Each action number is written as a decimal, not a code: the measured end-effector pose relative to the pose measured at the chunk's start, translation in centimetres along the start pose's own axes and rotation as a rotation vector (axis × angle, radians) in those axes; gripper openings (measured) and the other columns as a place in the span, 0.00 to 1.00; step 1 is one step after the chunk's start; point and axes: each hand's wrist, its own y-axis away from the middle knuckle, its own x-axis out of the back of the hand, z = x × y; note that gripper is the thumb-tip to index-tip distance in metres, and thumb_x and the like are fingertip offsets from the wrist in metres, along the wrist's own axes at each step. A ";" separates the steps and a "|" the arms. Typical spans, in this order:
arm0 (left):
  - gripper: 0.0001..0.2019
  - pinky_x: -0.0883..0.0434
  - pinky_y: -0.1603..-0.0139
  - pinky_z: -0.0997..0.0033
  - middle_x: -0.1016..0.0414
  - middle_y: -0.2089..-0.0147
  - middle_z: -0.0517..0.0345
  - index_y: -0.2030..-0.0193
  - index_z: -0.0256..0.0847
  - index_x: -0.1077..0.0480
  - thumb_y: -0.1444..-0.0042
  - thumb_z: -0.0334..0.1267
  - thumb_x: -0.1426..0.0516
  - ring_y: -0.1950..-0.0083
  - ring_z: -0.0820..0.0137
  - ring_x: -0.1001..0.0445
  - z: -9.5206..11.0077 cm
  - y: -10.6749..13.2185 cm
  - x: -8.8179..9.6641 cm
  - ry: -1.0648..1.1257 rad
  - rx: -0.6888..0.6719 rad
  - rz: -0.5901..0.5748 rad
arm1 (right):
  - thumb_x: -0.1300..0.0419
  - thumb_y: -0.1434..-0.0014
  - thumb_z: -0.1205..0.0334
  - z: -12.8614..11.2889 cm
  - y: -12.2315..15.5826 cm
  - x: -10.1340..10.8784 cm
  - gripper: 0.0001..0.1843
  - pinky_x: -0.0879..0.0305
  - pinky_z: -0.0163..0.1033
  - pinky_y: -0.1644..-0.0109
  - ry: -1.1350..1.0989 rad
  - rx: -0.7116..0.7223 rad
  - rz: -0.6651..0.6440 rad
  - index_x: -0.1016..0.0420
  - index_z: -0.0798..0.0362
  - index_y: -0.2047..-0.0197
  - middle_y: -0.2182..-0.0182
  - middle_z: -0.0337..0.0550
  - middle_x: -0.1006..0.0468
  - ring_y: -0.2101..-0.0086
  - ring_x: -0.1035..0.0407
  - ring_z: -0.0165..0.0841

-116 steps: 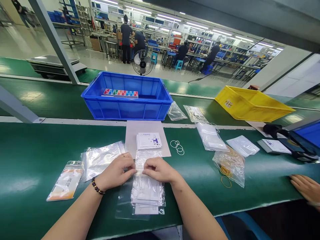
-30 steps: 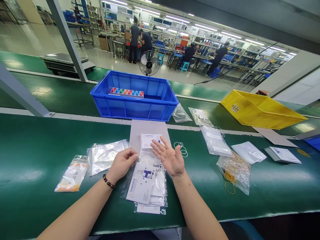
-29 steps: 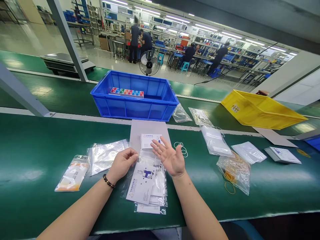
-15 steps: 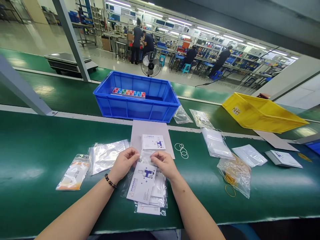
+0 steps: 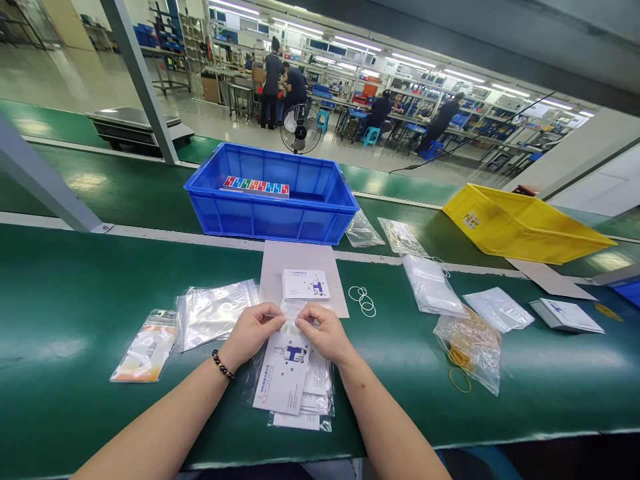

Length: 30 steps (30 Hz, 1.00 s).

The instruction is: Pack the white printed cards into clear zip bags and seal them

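Observation:
Both hands pinch the top edge of a clear plastic bag [image 5: 289, 328] that has a white printed booklet [image 5: 284, 373] with a blue bottle picture inside. My left hand [image 5: 254, 331] grips the bag's edge on the left, thumb against fingers. Close beside it, my right hand [image 5: 325, 331] pinches the same edge on the right. Under this bag lie several more bagged booklets [image 5: 317, 373], partly covered. Just beyond my fingers, a stack of booklets [image 5: 306, 285] rests on a grey cardboard sheet [image 5: 273, 260].
Clear bags [image 5: 215, 313] and an orange-white packet [image 5: 147, 348] lie left. White rings [image 5: 363, 301], a bag of yellow rubber bands [image 5: 470, 350] and another booklet stack [image 5: 567, 316] are right. A blue crate [image 5: 280, 220] and a yellow crate [image 5: 525, 230] stand behind.
My hands have drawn closer together along the bag's top edge, the left moving right and the right slightly left. The bagged booklet has shifted slightly.

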 end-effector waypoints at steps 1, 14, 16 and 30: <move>0.08 0.37 0.74 0.77 0.34 0.78 0.62 0.76 0.36 0.33 0.55 0.40 0.43 0.76 0.75 0.36 0.0 0.0 0.0 -0.017 -0.002 -0.001 | 0.45 0.51 0.66 0.0 0.0 -0.1 0.07 0.41 0.35 0.67 0.007 0.014 -0.007 0.34 0.53 0.79 0.78 0.36 0.32 0.74 0.37 0.28; 0.08 0.34 0.70 0.75 0.30 0.74 0.58 0.76 0.37 0.32 0.54 0.40 0.45 0.71 0.71 0.32 0.3 0.4 -0.4 -0.121 -0.037 -0.113 | 0.47 0.48 0.67 -0.6 0.3 0.2 0.07 0.42 0.33 0.69 0.055 0.077 -0.130 0.33 0.53 0.77 0.78 0.36 0.34 0.74 0.38 0.28; 0.09 0.34 0.68 0.74 0.29 0.71 0.57 0.71 0.38 0.31 0.53 0.42 0.45 0.68 0.69 0.31 0.5 0.3 0.2 -0.159 -0.058 -0.115 | 0.47 0.48 0.67 -0.2 0.2 1.0 0.07 0.41 0.34 0.68 0.080 0.084 -0.137 0.32 0.53 0.76 0.77 0.37 0.33 0.73 0.37 0.28; 0.05 0.46 0.75 0.72 0.29 0.73 0.48 0.75 0.40 0.37 0.53 0.37 0.50 0.73 0.63 0.32 -0.4 -1.0 4.8 -1.157 0.185 0.102 | 0.43 0.49 0.65 2.3 -0.1 1.5 0.07 0.41 0.47 0.56 0.601 0.093 -0.052 0.30 0.52 0.64 0.64 0.46 0.28 0.60 0.37 0.40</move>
